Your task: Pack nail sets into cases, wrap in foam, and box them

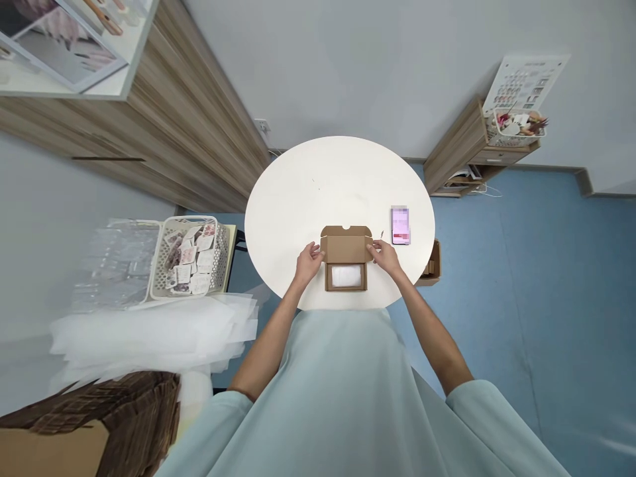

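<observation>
A small brown cardboard mailer box (348,249) is on the table near my body, its lid raised and tilted back. Inside the tray part lies a white wrapped packet (346,275). My left hand (309,262) holds the lid's left side flap between thumb and fingers. At the opposite flap, my right hand (385,256) has its thumb on the inner face and its fingers around the outside. A phone (400,225) with a lit, blurred screen lies beyond my right hand.
The round white table (288,192) stands against the wall. To the left are a white basket (216,255) of small cards, a stack of translucent sleeves (154,334) and flat cardboard pieces (139,417). An open carton (437,265) sits on the floor at right, near a wooden cabinet (454,149).
</observation>
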`<state>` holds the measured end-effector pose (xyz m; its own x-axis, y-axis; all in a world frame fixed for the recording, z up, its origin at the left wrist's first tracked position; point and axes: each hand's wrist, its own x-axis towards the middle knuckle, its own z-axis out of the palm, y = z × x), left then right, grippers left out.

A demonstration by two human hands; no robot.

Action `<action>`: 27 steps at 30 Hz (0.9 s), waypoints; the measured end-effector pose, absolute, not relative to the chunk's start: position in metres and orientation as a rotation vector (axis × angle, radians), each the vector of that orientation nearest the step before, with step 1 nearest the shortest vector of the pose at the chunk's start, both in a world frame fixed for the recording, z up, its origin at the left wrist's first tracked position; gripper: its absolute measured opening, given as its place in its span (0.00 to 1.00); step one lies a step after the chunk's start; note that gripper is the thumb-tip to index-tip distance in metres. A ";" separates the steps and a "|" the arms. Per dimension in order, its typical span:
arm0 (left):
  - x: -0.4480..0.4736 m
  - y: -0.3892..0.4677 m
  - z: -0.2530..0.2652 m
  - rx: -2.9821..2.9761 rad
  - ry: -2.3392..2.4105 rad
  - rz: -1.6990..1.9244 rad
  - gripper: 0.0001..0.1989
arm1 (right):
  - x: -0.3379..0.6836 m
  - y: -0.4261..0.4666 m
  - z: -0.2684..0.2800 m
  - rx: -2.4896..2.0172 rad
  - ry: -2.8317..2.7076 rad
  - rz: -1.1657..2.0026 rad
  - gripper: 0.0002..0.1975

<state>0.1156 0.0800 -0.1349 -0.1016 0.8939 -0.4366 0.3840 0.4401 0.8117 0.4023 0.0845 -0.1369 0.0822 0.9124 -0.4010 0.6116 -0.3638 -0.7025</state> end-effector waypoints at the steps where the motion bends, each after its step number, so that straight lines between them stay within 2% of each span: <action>1: 0.117 0.077 -0.134 1.119 1.661 0.648 0.28 | 0.399 0.080 -0.135 -2.016 -1.536 1.120 0.18; 4: 0.120 0.067 -0.129 1.150 1.595 0.678 0.29 | 0.392 0.070 -0.128 -1.964 -1.606 0.998 0.15; 9: 0.125 0.052 -0.124 1.221 1.554 0.700 0.29 | 0.383 0.055 -0.116 -1.902 -1.502 1.059 0.16; 15: 0.125 0.028 -0.124 1.258 1.522 0.720 0.34 | 0.384 0.029 -0.109 -1.793 -1.449 1.129 0.30; 22: 0.124 -0.021 -0.134 1.331 1.522 0.723 0.37 | 0.388 -0.019 -0.123 -1.744 -1.507 1.135 0.27; 27: 0.126 -0.051 -0.144 1.475 1.506 0.674 0.39 | 0.385 -0.054 -0.139 -1.764 -1.624 1.077 0.30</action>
